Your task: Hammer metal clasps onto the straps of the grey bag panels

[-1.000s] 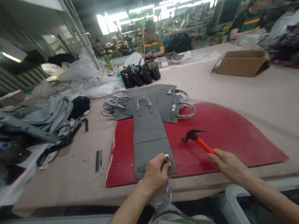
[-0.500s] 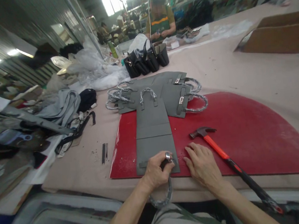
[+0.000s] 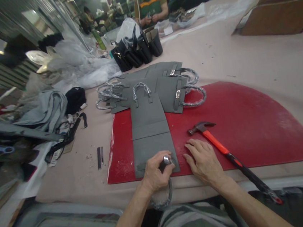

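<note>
Two hands work at the near end of a grey leather bag panel [image 3: 150,142]. The left hand [image 3: 156,174] is clenched around a plastic-wrapped bag handle [image 3: 163,196], whose loop hangs down past the table edge at about 6 o'clock from the fist. A metal fitting [image 3: 167,159] pokes out above the thumb, over the panel's end. The forearm comes up from 7 o'clock.

The right hand [image 3: 204,162] is open and holds nothing, palm down with its fingers [image 3: 190,147] spread on a red cutting mat [image 3: 252,117], just beside the panel's edge. A claw hammer [image 3: 222,149] with an orange and black handle lies at 2 o'clock from that hand, nearly touching it, its grip overhanging the table edge.

At 12 o'clock, more grey panels [image 3: 170,97] with wrapped handles overlap the mat's far edge, and black bags [image 3: 134,50] stand beyond them. Small metal tools [image 3: 99,157] lie at 9 o'clock on the pale table covering [image 3: 242,53]. A cardboard box [image 3: 273,14] sits at 1 o'clock, and a co-worker [image 3: 151,5] sits at the far end.
</note>
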The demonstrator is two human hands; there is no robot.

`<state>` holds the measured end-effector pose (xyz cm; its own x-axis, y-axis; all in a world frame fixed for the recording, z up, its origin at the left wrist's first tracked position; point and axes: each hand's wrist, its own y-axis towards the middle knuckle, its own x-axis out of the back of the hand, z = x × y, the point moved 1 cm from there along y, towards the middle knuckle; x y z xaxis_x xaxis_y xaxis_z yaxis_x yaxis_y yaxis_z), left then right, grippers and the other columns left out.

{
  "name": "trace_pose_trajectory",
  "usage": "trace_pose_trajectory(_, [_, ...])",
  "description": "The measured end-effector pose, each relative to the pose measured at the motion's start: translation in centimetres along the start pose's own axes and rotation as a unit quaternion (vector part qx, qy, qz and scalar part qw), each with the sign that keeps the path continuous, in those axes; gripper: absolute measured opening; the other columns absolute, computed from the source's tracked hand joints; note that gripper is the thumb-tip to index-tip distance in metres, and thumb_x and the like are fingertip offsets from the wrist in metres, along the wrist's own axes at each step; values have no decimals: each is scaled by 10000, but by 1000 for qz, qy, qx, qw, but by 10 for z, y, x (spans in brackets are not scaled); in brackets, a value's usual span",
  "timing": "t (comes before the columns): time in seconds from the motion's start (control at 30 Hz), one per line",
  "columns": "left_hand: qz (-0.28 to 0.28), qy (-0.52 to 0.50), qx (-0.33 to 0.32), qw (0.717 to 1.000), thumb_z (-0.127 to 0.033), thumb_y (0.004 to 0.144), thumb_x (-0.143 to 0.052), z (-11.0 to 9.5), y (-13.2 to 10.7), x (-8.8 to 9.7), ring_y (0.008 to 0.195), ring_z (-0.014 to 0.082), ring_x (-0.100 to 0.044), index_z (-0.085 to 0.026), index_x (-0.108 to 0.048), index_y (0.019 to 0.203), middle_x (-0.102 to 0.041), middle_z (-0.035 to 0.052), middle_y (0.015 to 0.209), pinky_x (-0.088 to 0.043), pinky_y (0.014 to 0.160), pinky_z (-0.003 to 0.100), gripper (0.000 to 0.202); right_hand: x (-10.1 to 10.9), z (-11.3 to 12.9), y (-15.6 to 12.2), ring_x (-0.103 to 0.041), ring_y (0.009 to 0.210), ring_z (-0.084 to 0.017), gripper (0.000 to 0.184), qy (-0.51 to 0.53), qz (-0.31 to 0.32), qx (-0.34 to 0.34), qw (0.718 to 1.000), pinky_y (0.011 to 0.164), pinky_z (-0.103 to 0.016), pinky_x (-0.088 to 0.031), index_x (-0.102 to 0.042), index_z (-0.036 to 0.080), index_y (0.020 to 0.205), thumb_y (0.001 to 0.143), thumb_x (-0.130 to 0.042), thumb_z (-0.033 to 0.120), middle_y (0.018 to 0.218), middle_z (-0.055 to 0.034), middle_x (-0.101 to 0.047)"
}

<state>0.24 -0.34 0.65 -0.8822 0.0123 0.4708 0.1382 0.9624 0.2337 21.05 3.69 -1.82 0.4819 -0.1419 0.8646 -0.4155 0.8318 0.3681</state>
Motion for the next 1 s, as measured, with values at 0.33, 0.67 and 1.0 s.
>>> trace_pose_trajectory(0.33, [45, -18, 6, 999, -175, 808, -661, 6, 1, 10, 1104, 215, -638, -201, -615, 1103, -677, 82, 1185, -493, 980, 344, 300, 4, 1, 0, -558, 1090, -286, 197, 55, -33, -7, 998, 970, -459, -426, -623, 144, 1081, 927, -561, 251, 1159, -140, -643])
trace_pose_trajectory(0.67, [81, 3, -38, 996, -165, 878, -599, 8, 4, 9, 1099, 214, -648, -197, -622, 1051, -688, 93, 1142, -500, 995, 363, 177, 3, 4, 0, -548, 1078, -283, 204, 85, -32, -11, 996, 963, -471, -426, -639, 154, 1053, 904, -591, 284, 1124, -136, -643])
trace_pose_trajectory(1.0, [90, -8, -79, 993, -172, 900, -586, 15, 7, 14, 1054, 205, -663, -193, -623, 1032, -694, 94, 1113, -524, 946, 351, 138, 8, 5, 1, -526, 1109, -314, 452, 94, 10, 24, 995, 985, -503, -393, -607, 140, 1212, 855, -657, 414, 1178, -152, -623])
